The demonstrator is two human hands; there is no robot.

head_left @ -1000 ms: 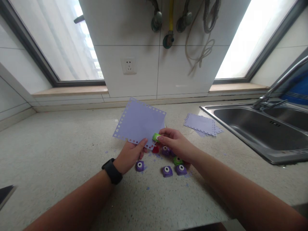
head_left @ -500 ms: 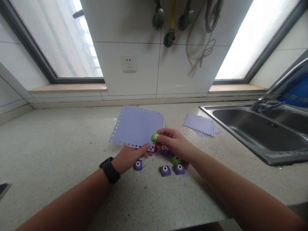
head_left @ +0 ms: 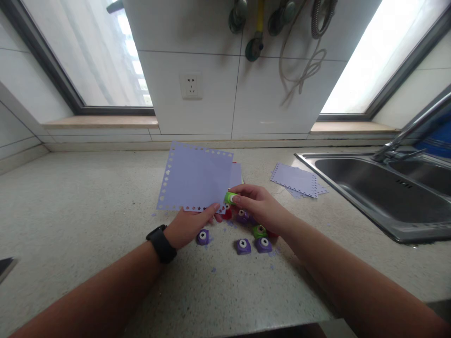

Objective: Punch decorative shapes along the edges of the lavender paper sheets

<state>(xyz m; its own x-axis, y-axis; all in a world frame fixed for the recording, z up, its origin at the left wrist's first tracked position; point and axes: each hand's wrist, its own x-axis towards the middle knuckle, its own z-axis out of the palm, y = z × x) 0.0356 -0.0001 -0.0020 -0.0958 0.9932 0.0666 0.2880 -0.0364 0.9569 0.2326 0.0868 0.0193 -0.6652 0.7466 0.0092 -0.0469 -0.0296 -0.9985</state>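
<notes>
My left hand (head_left: pixel 195 224) pinches the lower edge of a lilac sheet of paper (head_left: pixel 197 176), thumb on top. Cut-out shapes line its left, top and bottom edges. Between the thumb and fingers of my right hand (head_left: pixel 259 204) is a small green craft punch (head_left: pixel 230 197), at the sheet's lower right corner. Below the hands lie a purple punch (head_left: pixel 203 237), another purple punch (head_left: pixel 243 246), a third one (head_left: pixel 263 244) and a green punch (head_left: pixel 260 231). A red punch (head_left: pixel 227 214) is partly hidden behind the paper's corner.
Further lilac sheets lie under the held one and in a small punched stack (head_left: pixel 294 179) to the right. A steel sink (head_left: pixel 352 197) with a faucet (head_left: pixel 391 148) borders the counter on the right. Paper bits are scattered around the punches.
The held sheet has shifted slightly up and left, showing more of the paper beneath it. The green punch in my right hand has tilted a little and sits slightly further right.
</notes>
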